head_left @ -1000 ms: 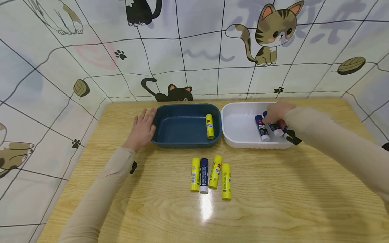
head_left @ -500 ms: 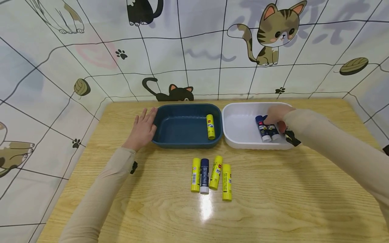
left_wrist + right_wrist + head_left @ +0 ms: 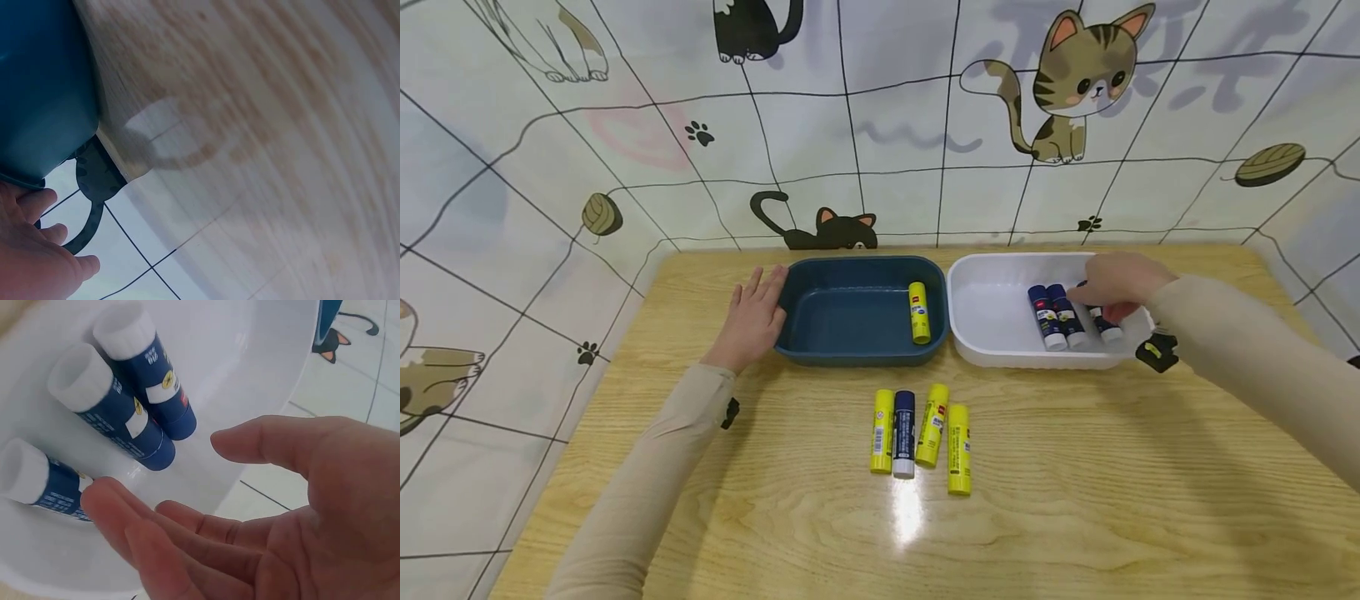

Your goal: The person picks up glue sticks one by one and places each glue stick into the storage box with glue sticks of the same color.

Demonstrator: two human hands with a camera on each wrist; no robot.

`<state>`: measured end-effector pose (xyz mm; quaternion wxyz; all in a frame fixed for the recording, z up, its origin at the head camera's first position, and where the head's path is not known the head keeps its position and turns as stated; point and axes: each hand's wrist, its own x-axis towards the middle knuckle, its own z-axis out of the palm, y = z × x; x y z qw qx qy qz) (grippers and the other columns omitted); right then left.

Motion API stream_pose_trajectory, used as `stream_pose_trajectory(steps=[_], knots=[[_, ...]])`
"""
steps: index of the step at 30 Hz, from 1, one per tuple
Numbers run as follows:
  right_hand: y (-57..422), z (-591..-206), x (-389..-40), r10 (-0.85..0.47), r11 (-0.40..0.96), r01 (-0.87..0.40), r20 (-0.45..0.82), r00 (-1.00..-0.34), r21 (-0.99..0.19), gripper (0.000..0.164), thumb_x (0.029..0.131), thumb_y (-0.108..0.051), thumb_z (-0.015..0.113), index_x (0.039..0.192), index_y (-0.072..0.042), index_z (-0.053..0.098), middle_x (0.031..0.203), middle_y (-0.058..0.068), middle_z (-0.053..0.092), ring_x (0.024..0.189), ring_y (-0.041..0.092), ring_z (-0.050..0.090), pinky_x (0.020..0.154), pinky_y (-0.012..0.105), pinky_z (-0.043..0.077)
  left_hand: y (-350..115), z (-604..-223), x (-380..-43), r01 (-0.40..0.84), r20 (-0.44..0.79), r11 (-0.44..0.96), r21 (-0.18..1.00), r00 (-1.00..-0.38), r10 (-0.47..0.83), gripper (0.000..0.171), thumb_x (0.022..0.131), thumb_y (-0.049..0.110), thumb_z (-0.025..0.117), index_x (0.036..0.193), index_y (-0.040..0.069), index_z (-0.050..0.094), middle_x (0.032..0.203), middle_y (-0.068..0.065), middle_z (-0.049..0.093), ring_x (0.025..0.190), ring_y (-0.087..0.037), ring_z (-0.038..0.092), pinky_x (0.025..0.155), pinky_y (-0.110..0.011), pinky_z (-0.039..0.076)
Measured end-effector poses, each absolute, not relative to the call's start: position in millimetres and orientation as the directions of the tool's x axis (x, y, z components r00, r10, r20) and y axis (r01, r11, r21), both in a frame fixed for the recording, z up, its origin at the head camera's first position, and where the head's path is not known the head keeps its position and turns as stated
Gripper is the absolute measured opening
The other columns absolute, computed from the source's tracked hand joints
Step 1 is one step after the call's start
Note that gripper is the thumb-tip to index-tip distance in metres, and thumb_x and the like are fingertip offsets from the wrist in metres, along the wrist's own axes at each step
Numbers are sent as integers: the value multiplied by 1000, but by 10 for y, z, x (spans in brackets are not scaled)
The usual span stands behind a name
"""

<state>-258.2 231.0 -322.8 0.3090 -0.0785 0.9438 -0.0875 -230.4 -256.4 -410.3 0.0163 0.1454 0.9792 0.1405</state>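
My left hand [image 3: 750, 321] lies with straight fingers against the left end of the dark blue tray [image 3: 857, 359]; a yellow glue stick [image 3: 919, 313] is inside that tray. Over the right end of the white tray [image 3: 988, 350] is my right hand [image 3: 1126, 282]. In the right wrist view its thumb and fingers stand apart with nothing between them. Two navy glue sticks, one left [image 3: 1047, 317] and one right [image 3: 1067, 316], lie side by side there. A third navy glue stick [image 3: 59, 487] lies apart, partly behind my fingertips; whether they touch it I cannot tell.
On the wooden table [image 3: 1045, 500], before the trays, lie a yellow glue stick [image 3: 882, 432], a navy one [image 3: 904, 435], and two more yellow ones, a tilted one [image 3: 932, 425] and one at the right [image 3: 958, 450]. A cat-print sheet [image 3: 895, 125] hangs behind.
My right hand has moved right, away from the two navy glue sticks, which now lie close together. The third navy stick has come into sight. My left hand has stayed in place.
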Motion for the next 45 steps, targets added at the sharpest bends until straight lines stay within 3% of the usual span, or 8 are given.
stream_pose_trajectory(steps=[8, 21, 31, 39, 45], knots=[[2353, -3175, -2358, -280, 958, -205, -499, -820, -199, 33, 94, -33, 54, 79, -5, 53, 65, 3, 57, 58, 17, 52, 52, 29, 36, -2563, -4101, -2312, 281, 23, 916, 286, -958, 286, 58, 101, 13, 30, 155, 3, 13, 159, -15, 15, 145, -35, 3, 112, -59, 3], [2199, -3105, -1968, -344, 936, -297, -314, -885, -189, 29, 90, -34, 60, 80, -8, 55, 64, 0, 48, 57, 17, 46, 49, 30, 31, -2548, -4085, -2319, 281, 28, 913, 295, -958, 285, 57, 101, 13, 31, 155, 3, 14, 159, -15, 16, 145, -36, 4, 112, -60, 3], [1959, -3140, -1586, -438, 892, -371, -289, -851, -260, 27, 91, -33, 63, 74, -12, 56, 58, -4, 47, 54, 13, 44, 50, 29, 31, -2562, -4102, -2316, 278, 19, 920, 276, -959, 284, 57, 101, 12, 30, 155, 4, 14, 159, -15, 16, 145, -36, 4, 112, -60, 5], [1788, -3384, -1351, -500, 855, -419, -276, -821, -304, 27, 88, -34, 64, 71, -17, 52, 59, -7, 45, 53, 10, 42, 48, 27, 31, -2572, -4103, -2307, 273, 1, 919, 284, -959, 284, 57, 101, 14, 28, 155, 4, 12, 159, -15, 14, 146, -33, 0, 112, -58, 1], [1657, -3600, -1218, -513, 848, -403, -343, -787, -343, 27, 86, -31, 65, 68, -17, 50, 56, -7, 43, 50, 9, 40, 46, 24, 28, -2566, -4103, -2322, 278, -2, 920, 276, -957, 290, 58, 101, 14, 28, 155, 5, 11, 159, -15, 14, 146, -33, 0, 112, -59, 1]])
